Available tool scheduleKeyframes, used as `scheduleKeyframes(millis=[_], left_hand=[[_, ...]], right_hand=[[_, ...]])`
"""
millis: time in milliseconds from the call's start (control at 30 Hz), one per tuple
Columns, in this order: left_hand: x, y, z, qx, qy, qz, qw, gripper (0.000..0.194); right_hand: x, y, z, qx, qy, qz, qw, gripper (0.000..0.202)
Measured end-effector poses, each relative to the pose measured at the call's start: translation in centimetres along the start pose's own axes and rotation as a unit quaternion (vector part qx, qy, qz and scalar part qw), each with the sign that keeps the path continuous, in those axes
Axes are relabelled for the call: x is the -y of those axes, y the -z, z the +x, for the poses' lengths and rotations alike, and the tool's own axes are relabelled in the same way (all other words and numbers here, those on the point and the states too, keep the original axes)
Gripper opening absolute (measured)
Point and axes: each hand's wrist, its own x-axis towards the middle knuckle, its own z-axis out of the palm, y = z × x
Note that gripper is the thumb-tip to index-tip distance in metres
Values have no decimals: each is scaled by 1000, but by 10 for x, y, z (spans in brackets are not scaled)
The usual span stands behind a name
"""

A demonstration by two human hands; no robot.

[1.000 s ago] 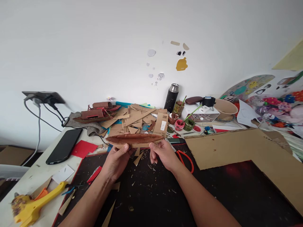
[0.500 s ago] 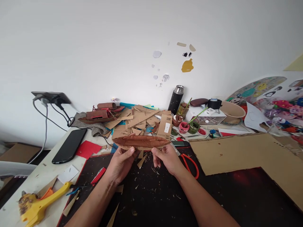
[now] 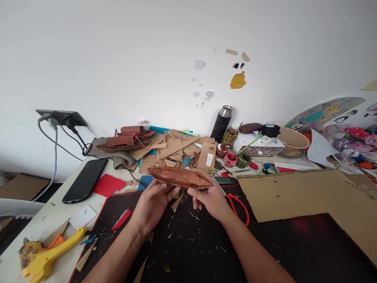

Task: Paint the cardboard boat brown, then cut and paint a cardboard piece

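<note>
A brown-painted boat-shaped piece point(image 3: 181, 177) is held up above the dark mat point(image 3: 188, 243), its left end a little higher than its right. My right hand point(image 3: 207, 196) grips its right part, thumb along the near edge. Under the left part is my left hand point(image 3: 154, 204), palm up with fingers apart, its fingertips close to the underside; whether they touch it is hard to tell. Red-handled scissors point(image 3: 240, 210) lie just right of my right hand, partly hidden by it.
Cardboard scraps point(image 3: 176, 147) and a brown model boat point(image 3: 120, 142) lie behind. Paint jars point(image 3: 230, 159) and a black flask point(image 3: 221, 124) stand at back right. A cardboard sheet point(image 3: 282, 196) covers the right; a phone point(image 3: 85, 181) and yellow glue gun point(image 3: 50, 255) lie left.
The boat-shaped piece has turned and tilted, its left end rising and its hollow inside less in view. My left thumb has come off its edge and those fingers have spread. The view has shifted slightly.
</note>
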Motion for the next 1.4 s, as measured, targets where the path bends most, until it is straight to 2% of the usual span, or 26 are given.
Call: scheduleKeyframes(millis=[133,333,733,833,967,1133,1267,1400], left_hand=[[1,2,1,-14,-15,8,1000,27],[0,3,0,-4,-20,17,1000,31],[-4,-2,3,-47,-78,62,994,31],[-11,-1,4,-58,-97,65,992,29],[-31,8,6,-101,-116,57,986,23],[-80,21,8,-175,-114,75,975,22],[-123,36,20,-192,-117,144,964,21],[-147,53,30,-176,-139,182,957,18]], right_hand=[[3,-4,-3,8,-4,-2,1000,64],[2,-5,-3,8,-11,2,1000,65],[-6,-6,0,22,-24,4,999,78],[-10,-6,1,42,-42,0,998,65],[-12,-8,0,62,-46,-12,997,63],[-12,-11,-5,82,-52,-47,994,62],[-14,-14,-7,80,-51,-76,993,57],[-17,-14,-7,72,-32,-95,992,50]])
